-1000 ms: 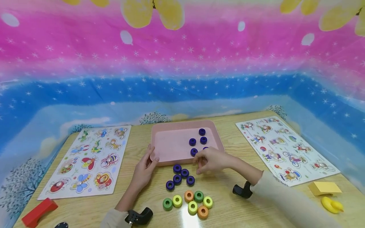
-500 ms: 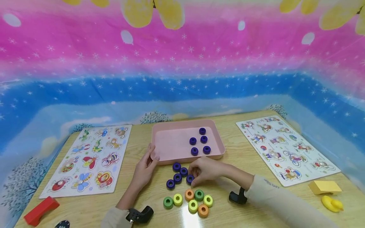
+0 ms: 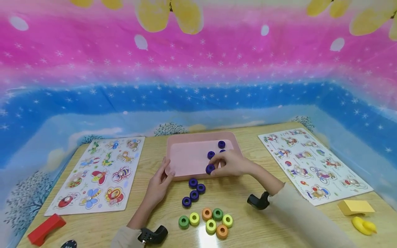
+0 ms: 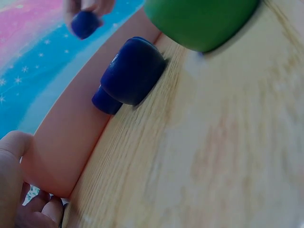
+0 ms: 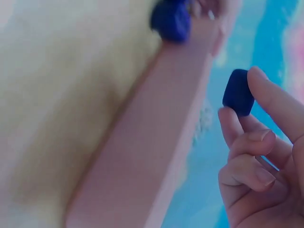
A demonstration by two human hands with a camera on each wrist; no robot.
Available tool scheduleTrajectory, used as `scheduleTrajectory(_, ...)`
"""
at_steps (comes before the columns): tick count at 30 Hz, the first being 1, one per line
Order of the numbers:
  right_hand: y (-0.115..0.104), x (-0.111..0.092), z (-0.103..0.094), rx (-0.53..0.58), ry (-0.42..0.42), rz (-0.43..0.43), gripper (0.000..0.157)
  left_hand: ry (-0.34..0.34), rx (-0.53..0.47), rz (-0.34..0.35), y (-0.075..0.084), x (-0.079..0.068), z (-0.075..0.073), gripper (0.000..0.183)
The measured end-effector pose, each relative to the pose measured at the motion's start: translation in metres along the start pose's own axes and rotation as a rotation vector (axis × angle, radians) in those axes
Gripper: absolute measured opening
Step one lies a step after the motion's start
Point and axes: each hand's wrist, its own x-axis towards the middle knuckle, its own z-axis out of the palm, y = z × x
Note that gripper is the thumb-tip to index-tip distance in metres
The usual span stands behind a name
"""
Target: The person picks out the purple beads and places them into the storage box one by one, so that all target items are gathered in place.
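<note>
Left of lower centre, the left hand (image 3: pixel 157 184) still pinches the smooth pink tray (image 3: pixel 184 155); lower centre, four round blue rings (image 3: pixel 194 196) remain on the grained table (image 3: pixel 245 230); further right, the right hand (image 3: pixel 230 163) pinches a holed ring (image 3: pixel 210 169), now raised to the tray's near rim.

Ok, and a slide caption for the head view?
Left hand gripping a pink tray, right hand pinching a purple ring, four more purple rings lying in front of the tray.
</note>
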Motion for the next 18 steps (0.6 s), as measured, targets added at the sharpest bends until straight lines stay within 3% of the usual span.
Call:
scheduleTrajectory(5,0.015,0.018,-0.015,0.036,0.128,0.009,0.031,0.016,0.011,-0.003,0.000,0.000,-0.001,0.047)
scheduleTrajectory(10,0.032,0.035,-0.016,0.012,0.254,0.006,0.026,0.001,-0.008,0.008,-0.001,-0.001,0.000,0.048)
scheduleTrajectory(18,0.047,0.052,-0.008,-0.135,0.343,0.138,0.024,0.011,-0.033,0.022,0.001,-0.001,0.001,0.047)
